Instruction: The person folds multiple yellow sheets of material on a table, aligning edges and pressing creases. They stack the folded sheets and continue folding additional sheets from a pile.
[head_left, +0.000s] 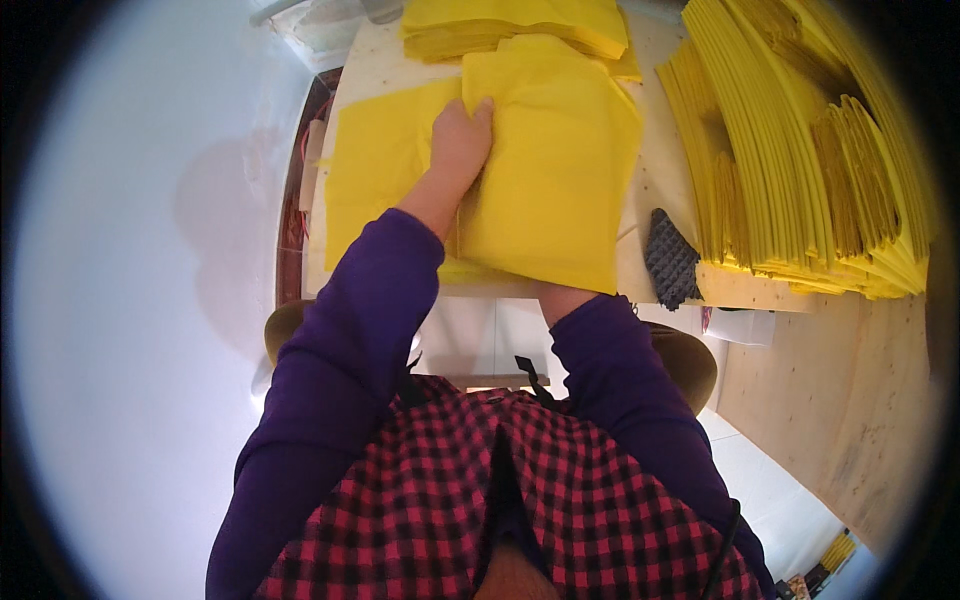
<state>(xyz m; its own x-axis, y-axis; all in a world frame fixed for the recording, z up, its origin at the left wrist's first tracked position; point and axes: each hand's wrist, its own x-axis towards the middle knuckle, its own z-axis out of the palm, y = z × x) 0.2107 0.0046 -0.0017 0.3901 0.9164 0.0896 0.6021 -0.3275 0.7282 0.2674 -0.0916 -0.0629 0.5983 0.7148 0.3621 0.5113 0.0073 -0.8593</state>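
Observation:
My left hand (461, 139) grips the left edge of a folded yellow sheet (551, 172), with the thumb along that edge. Whether the sheet is paper or thin fabric I cannot tell. Only the wrist of my right hand (566, 301) shows at the near edge of this sheet; the fingers are hidden beneath it. Under my left forearm another yellow sheet (379, 161) lies flat on the pale wooden table (360, 71). Behind the held sheet rests a pile of folded yellow sheets (514, 26), partly overlapped by it.
Large bundles of folded yellow sheets (757, 150) stand along the right side. A dark grey quilted cloth (670, 259) lies near the table's front edge. A white wall (150, 225) rises on the left. Below the right side is a wooden board (817, 397).

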